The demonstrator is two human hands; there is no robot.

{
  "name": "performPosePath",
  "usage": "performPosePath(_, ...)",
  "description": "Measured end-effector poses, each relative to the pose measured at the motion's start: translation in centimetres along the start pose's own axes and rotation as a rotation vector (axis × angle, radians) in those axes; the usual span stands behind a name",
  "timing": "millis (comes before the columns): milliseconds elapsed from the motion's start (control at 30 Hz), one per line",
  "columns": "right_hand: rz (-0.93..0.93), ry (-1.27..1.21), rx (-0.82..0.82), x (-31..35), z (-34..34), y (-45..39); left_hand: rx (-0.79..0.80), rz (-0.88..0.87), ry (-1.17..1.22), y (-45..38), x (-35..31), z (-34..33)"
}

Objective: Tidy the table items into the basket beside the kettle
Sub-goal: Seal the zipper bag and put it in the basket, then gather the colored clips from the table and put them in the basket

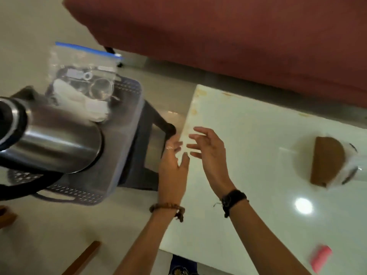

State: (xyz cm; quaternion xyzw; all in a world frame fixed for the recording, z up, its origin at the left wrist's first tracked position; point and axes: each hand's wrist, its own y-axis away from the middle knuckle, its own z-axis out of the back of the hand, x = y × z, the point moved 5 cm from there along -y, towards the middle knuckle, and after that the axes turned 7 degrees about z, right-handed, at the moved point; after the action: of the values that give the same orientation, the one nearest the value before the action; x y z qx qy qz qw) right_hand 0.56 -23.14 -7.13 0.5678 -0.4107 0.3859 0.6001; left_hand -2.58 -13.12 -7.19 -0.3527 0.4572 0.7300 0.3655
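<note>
Your left hand (172, 167) and right hand (208, 153) hang empty with fingers loosely spread at the white surface's (248, 139) left edge, beside the perforated basket (127, 124) that carries the steel kettle (55, 135) and a zip bag of small parts (83, 80). A brown wedge-shaped item in clear wrap (329, 161) and a pink item (320, 259) lie well apart on the surface. Judged from here, reach right for the wedge, grip the solid part rather than the loose wrap, and set it clear of the kettle.
</note>
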Motion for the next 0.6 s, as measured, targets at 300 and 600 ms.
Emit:
performPosePath(300, -0.081, 0.159, -0.317, -6.3, 25.1, 8.4, 0.529, -0.107, -0.452, 12.6, 3.4, -21.1)
performPosePath(600, -0.215, 0.166, -0.495, -12.5, 42.6, 17.6, 0.616, -0.088, -0.854, 23.5, 8.9, -34.5)
